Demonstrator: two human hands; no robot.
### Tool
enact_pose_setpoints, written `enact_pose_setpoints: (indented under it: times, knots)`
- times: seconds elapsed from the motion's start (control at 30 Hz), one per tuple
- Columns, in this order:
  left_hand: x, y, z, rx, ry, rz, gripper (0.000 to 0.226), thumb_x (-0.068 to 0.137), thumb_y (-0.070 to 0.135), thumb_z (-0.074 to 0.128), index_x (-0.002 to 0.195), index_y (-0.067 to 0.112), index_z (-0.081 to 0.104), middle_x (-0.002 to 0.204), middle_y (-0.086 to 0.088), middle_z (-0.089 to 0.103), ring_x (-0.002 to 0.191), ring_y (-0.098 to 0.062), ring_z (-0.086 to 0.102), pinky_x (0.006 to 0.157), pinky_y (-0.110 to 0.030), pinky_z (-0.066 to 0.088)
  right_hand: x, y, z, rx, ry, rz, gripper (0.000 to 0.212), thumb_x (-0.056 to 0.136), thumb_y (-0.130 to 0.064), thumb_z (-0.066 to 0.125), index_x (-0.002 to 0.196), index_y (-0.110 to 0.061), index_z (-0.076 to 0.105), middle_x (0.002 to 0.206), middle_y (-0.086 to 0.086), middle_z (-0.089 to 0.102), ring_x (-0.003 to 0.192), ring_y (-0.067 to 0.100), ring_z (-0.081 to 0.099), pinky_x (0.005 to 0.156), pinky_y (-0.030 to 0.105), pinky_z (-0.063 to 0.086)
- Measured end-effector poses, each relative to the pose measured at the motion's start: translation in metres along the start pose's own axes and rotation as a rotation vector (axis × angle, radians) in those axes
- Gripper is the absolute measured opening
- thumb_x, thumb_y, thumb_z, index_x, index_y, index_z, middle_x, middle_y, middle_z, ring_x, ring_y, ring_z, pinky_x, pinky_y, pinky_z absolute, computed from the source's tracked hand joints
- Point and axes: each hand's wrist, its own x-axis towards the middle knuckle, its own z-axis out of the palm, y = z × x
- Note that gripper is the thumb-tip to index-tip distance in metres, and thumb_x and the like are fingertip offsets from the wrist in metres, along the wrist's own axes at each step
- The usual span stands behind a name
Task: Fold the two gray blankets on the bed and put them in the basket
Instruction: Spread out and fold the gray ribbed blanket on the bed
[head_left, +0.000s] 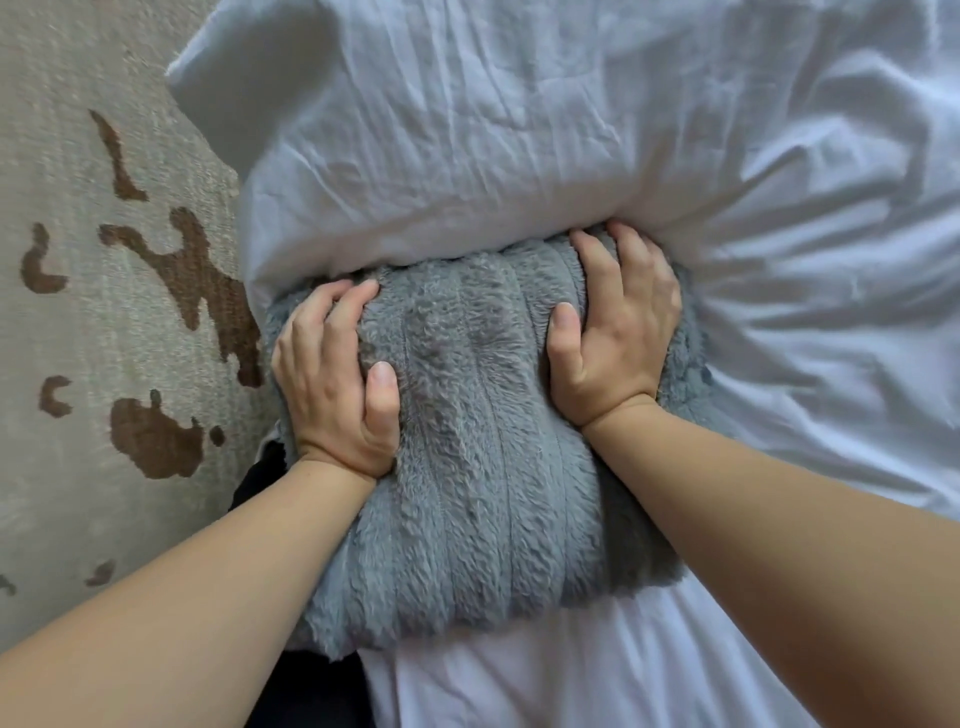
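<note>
A fluffy gray blanket (478, 457), folded into a thick ribbed bundle, lies on the white bed sheet (805, 364) near the bed's left edge. My left hand (332, 384) grips the bundle's left side, thumb on top and fingers curled around the edge. My right hand (615, 332) clasps its right side the same way, fingertips against the pillow. Only this one gray bundle is visible. No basket is in view.
A white pillow (441, 156) sits just beyond the blanket, touching its far edge. To the left, a beige carpet (78, 260) with brown blotches covers the floor. Dark clothing (301, 686) shows below the bundle at the bed's edge.
</note>
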Motion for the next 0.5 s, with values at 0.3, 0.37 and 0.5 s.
enact_pose_setpoints:
  times: [0.3, 0.37, 0.5]
  knots:
    - [-0.002, -0.007, 0.006, -0.031, 0.054, 0.038, 0.066, 0.085, 0.039, 0.024, 0.127, -0.001, 0.054, 0.127, -0.022, 0.054, 0.119, -0.036, 0.05, 0.102, -0.036, 0.031, -0.001, -0.002, 0.001, -0.014, -0.002, 0.036, 0.067, 0.08, -0.049, 0.027, 0.128, -0.014, 0.059, 0.137, 0.015, 0.05, 0.13, 0.036, 0.042, 0.11, 0.047, 0.025]
    - [0.0, -0.008, 0.008, -0.033, 0.056, 0.046, 0.065, 0.085, 0.038, 0.024, 0.127, -0.001, 0.055, 0.127, -0.022, 0.054, 0.118, -0.036, 0.05, 0.102, -0.038, 0.033, 0.002, -0.002, 0.002, -0.032, -0.003, 0.037, 0.068, 0.081, -0.05, 0.025, 0.129, -0.016, 0.058, 0.138, 0.013, 0.05, 0.13, 0.034, 0.041, 0.11, 0.046, 0.025]
    - [-0.002, -0.007, 0.004, -0.036, 0.06, 0.044, 0.064, 0.085, 0.039, 0.025, 0.127, 0.002, 0.055, 0.128, -0.019, 0.054, 0.118, -0.034, 0.05, 0.102, -0.04, 0.034, 0.0, -0.001, -0.001, -0.051, -0.002, 0.027, 0.067, 0.081, -0.05, 0.023, 0.128, -0.015, 0.058, 0.136, 0.01, 0.05, 0.129, 0.032, 0.042, 0.109, 0.043, 0.027]
